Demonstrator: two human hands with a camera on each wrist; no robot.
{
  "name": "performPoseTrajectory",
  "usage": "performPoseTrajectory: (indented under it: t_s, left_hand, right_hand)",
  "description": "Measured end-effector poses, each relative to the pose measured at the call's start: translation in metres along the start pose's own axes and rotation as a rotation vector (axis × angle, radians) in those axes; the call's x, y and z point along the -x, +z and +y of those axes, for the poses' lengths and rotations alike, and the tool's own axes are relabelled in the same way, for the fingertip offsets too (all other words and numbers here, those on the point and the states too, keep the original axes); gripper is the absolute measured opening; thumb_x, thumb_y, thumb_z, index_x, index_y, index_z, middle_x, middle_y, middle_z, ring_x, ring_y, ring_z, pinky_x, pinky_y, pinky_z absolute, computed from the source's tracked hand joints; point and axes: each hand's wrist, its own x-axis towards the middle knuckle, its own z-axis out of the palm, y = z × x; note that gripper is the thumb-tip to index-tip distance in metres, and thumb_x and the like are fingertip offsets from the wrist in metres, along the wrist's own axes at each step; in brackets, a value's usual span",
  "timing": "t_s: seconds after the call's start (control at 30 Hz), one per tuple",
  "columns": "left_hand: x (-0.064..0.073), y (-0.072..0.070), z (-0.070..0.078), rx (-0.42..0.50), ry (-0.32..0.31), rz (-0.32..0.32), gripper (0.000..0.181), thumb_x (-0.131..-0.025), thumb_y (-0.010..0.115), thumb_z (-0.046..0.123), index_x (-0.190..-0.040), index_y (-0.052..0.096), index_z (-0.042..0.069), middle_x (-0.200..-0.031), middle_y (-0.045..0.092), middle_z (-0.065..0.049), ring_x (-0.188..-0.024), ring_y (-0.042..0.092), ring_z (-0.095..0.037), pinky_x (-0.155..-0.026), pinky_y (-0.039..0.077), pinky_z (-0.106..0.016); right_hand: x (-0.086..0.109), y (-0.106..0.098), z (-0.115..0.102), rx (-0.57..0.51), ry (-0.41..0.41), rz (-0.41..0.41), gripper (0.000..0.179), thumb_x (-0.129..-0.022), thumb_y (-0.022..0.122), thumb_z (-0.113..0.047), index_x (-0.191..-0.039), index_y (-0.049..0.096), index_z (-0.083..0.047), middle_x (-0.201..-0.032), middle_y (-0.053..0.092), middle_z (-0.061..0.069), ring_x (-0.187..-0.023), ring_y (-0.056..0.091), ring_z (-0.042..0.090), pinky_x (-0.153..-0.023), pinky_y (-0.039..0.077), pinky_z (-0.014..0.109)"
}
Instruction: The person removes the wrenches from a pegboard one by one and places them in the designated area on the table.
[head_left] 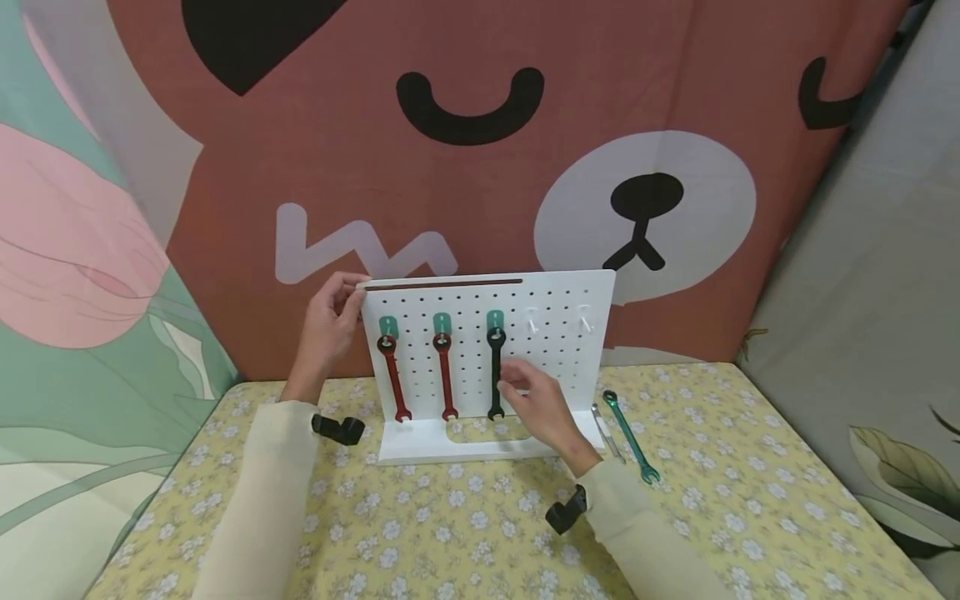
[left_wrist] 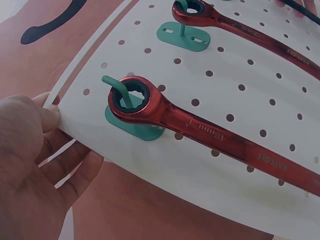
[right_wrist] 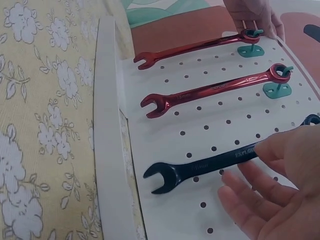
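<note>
Three hung wrenches: in front of you, an outer red wrench, an inner red wrench and a black wrench hang in a row, ring ends up, open ends down.
Green hooks: each of those wrenches has its ring on one of these; in your left wrist view, the peg passes through the outer red wrench's ring.
Pegboard: white and perforated, it stands facing you, a long slot along its top edge.
Your left hand: it pinches the pegboard's upper left corner, thumb in front and other fingers behind, near the outer red wrench's ring.
Your right hand: its fingers are loosely spread at the shank of the black wrench; your right wrist view shows a fingertip overlapping the shank, but you cannot tell from this whether it presses on the metal.
Clear hooks: two of them sit on the pegboard, to the right of the black wrench.
Base: white, with a cutout, it lies flat on your side of the pegboard.
Green wrench: it lies to the right of the pegboard, slanting toward you.
Silver tool: slim, it lies between the green wrench and the base.
Tablecloth: yellow with white flowers, it spreads beneath everything.
Backdrop: a brown cartoon animal is printed on it behind the pegboard.
Your sleeves: cream.
</note>
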Motion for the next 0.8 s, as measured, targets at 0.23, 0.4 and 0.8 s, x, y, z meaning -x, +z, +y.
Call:
performPoseTrajectory:
  t_s: [0.23,0.4,0.8]
  left_hand:
    - [0.0003,-0.0004,0.0019,0.01,-0.006,-0.004,0.027,-0.11,0.052,0.019,-0.13,0.062,0.004,-0.104,0.065,-0.019,-0.087,0.062,-0.027,-0.07,0.05,-0.021]
    - [-0.0003,-0.0001,0.0008,0.003,-0.003,-0.003,0.028,-0.11,0.051,0.019,-0.131,0.062,0.003,-0.104,0.065,-0.02,-0.088,0.062,-0.026,-0.071,0.051,-0.021]
    - [-0.0001,0.0002,0.0002,-0.013,0.006,0.006,0.027,-0.111,0.051,0.019,-0.13,0.061,0.003,-0.104,0.065,-0.019,-0.088,0.063,-0.025,-0.071,0.051,-0.021]
  right_hand:
    - [0.0011,0.0025,0.0002,-0.037,0.002,-0.003,0.024,-0.099,0.072,-0.017,-0.122,0.069,-0.009,-0.111,0.071,0.003,-0.102,0.068,0.02,-0.091,0.055,0.04]
    - [0.0023,0.0018,-0.0012,-0.043,-0.015,-0.008,0.02,-0.097,0.076,-0.019,-0.113,0.07,-0.009,-0.106,0.071,0.002,-0.1,0.068,0.02,-0.089,0.056,0.04]
    - [0.0043,-0.0036,-0.002,-0.213,0.022,-0.063,0.026,-0.097,0.073,-0.011,-0.122,0.066,-0.006,-0.103,0.068,0.006,-0.092,0.068,0.023,-0.074,0.059,0.037]
